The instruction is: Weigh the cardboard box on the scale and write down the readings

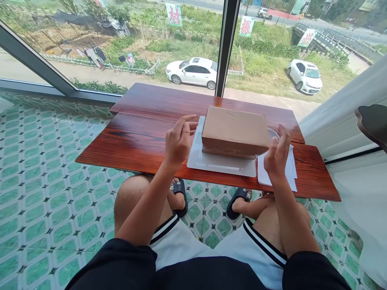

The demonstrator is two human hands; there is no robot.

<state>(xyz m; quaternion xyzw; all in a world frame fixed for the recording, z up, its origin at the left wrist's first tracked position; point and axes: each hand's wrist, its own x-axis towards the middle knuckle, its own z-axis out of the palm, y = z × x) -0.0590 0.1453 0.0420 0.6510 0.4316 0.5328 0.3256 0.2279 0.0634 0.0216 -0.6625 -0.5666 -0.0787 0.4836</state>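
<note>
A closed brown cardboard box [234,129] lies flat on a pale, thin board [223,166] on the wooden table. My left hand [179,139] hovers to the left of the box, fingers apart and pointing toward it, with a gap between. On the other side, my right hand [277,151] is raised close to the box's right end, fingers spread and nothing in them. Whether its thumb touches the box I cannot tell. White paper sheets [288,171] lie beneath my right hand, beside the board. Part of a round, pale item [273,133] shows behind that hand.
The glossy reddish-brown table [130,139] has a seam along its length and stands before large windows [223,48]. My knees are at its front edge. A white curtain [341,121] hangs on the right, near a dark carved wooden piece [373,123].
</note>
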